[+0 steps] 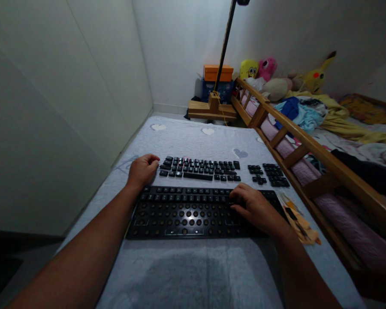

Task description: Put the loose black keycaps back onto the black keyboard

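Note:
A black keyboard base (pixel 183 214) lies across the bed surface, its top two rows fitted with keycaps and the lower rows bare. My right hand (pixel 249 206) is over the right part of the base, fingers curled together at the number row; whatever they hold is hidden. Beyond the base, loose black keycaps (pixel 201 167) are laid out in keyboard order, with more keycaps (pixel 276 174) grouped at the right. My left hand (pixel 143 169) rests at the left end of the loose keycaps, above the base's top left corner, fingers curled; anything in them is too small to tell.
An orange cloth (pixel 304 227) with small tools lies right of the keyboard base. A wooden bed rail (pixel 296 141) runs along the right side. At the back stand a wooden stand (pixel 212 110) with a black pole and an orange box (pixel 218 73).

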Tool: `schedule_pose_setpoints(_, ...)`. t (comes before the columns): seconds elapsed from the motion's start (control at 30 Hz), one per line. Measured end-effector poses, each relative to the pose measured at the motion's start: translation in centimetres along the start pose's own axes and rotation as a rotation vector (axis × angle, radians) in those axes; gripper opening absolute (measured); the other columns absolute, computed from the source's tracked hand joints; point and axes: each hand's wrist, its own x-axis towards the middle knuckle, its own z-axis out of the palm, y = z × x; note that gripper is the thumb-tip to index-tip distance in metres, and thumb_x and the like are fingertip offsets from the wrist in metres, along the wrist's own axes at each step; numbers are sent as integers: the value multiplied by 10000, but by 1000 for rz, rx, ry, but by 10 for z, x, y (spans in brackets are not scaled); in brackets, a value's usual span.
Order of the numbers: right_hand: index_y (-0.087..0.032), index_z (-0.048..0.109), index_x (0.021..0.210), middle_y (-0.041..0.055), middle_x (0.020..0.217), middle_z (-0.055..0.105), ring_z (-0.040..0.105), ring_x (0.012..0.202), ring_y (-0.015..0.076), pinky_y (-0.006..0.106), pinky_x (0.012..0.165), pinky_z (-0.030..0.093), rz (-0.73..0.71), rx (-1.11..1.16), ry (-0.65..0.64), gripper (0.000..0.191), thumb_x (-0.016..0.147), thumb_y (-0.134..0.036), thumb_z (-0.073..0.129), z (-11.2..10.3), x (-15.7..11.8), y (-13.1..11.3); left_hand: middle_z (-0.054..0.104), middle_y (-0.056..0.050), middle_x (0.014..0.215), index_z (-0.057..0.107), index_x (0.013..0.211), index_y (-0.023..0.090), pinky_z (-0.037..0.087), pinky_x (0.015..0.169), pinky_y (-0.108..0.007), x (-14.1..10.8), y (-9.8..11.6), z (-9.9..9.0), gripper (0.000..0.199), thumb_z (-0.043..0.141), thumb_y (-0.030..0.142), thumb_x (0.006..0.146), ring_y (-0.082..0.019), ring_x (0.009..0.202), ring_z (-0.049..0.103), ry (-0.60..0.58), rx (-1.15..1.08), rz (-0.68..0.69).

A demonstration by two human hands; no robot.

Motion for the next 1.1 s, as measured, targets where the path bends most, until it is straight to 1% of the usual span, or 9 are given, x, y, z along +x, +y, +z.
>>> schedule_pose_setpoints(0.27,-202,644,865,38,917,599,570,873,179,311,783,458,-29,-60,15,120,827,-89,628,4,1,2,748,-61,844,746,917,191,495,774,-308,0,2,-1,336,511,350,737,-224,798,670,3,8,-12)
schedule_pose_setpoints(0.47,-202,691,926,54,949,616,589,890,184,331,816,476,-22,-46,54,119,877,-139,603,2,1,7,750,-66,869,745,934,188,490,783,-318,0,-1,1,340,510,344,745,-226,810,672,-3,-2,-2)
schedule_pose_setpoints(0.7,-200,699,962,54,952,623,593,897,187,337,825,490,-36,-21,79,159,868,-117,601,5,2,11,751,-50,856,745,927,201,498,775,-314,1,-2,1,335,508,351,743,-224,793,672,3,2,-3)
schedule_pose_setpoints(0.97,-195,703,903,47,915,624,595,868,181,324,797,485,-63,-53,95,156,855,-90,598,7,4,11,755,-49,866,747,924,207,502,794,-319,0,1,0,330,512,344,737,-223,791,668,4,2,-14)
schedule_pose_setpoints(1.1,-192,695,893,45,924,623,602,864,180,310,782,479,-50,-84,72,149,859,-87,595,7,3,9,754,-56,866,747,926,197,499,788,-307,0,1,0,338,512,348,735,-224,805,669,6,5,-10)
